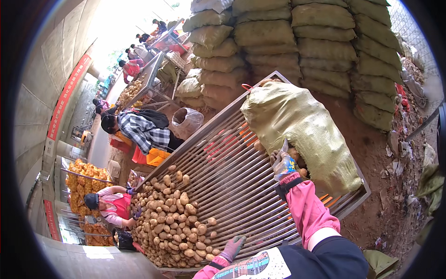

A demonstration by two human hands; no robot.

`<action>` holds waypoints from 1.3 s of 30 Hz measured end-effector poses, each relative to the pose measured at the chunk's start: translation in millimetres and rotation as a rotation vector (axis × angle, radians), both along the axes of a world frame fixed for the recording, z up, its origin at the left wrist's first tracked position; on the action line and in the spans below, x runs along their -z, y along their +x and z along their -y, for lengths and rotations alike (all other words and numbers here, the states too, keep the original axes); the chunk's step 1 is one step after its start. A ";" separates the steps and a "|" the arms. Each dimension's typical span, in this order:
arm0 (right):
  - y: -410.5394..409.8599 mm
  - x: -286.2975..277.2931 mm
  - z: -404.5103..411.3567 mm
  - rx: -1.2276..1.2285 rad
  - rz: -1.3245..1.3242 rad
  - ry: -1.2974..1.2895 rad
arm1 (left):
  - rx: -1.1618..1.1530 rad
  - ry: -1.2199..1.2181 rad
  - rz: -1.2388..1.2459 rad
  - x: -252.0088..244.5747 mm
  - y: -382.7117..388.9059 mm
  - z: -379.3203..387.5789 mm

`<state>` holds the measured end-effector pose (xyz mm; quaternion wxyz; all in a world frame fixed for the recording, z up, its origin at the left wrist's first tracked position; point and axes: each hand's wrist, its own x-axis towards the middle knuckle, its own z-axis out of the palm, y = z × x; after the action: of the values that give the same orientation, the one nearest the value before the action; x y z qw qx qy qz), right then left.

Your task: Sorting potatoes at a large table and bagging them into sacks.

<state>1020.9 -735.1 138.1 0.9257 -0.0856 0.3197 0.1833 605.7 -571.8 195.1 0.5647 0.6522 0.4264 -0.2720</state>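
Note:
My right hand, in a patterned glove, grips a knife with its blade pointing up against a large pale-green woven sack. The sack lies on its side across the far right part of a slatted metal sorting table. A cut gapes along its near side, and potatoes show inside it. My left hand, gloved, rests on the bars near the table's front edge and holds nothing visible. To its left spreads a big heap of loose potatoes.
Tall stacks of full sacks rise behind the table. A co-worker in a pink apron reaches into the heap at the left. Another person in a checked shirt bends near orange crates. Litter covers the ground at right.

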 end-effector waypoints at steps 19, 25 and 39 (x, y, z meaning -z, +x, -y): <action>28.7 42.3 20.3 -0.333 0.270 0.463 | 0.008 0.029 0.009 -1.3 -6.1 -0.3; 47.4 60.4 24.7 -0.305 0.363 0.617 | -0.039 -0.014 0.003 -6.8 -3.9 1.6; 113.7 -13.4 0.9 -0.570 0.025 -0.360 | 0.156 -0.010 0.021 57.2 -18.0 -2.6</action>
<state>1134.6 -736.0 151.6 0.8111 -0.3358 0.2990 0.3741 587.6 -569.2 137.8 0.5494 0.6834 0.3671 -0.3105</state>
